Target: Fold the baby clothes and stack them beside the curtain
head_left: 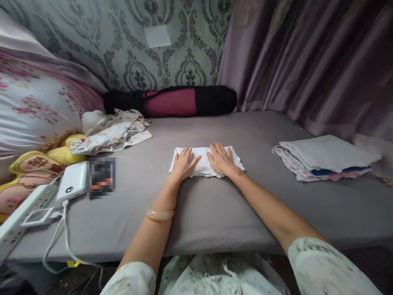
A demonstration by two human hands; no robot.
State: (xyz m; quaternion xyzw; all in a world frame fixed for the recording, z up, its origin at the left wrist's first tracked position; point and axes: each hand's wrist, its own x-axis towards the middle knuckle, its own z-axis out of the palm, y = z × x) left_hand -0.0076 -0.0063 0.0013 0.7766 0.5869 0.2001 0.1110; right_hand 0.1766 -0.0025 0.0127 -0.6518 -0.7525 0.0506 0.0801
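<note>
A white cloth [204,162], folded into a wide strip, lies on the grey sheet near the middle of the view. On its left part my left hand [185,164] rests palm down, fingers spread. My right hand [221,159] lies flat on its right part, also with spread fingers. Both hands touch the cloth from above without gripping it. Parts of the cloth under the palms are hidden.
Folded cloths [328,153] are stacked at the right. Crumpled printed clothes [118,131] lie at the left, with a power bank [73,180], power strip [27,215] and cables in front. A black and red long bag [170,102] lies along the wall.
</note>
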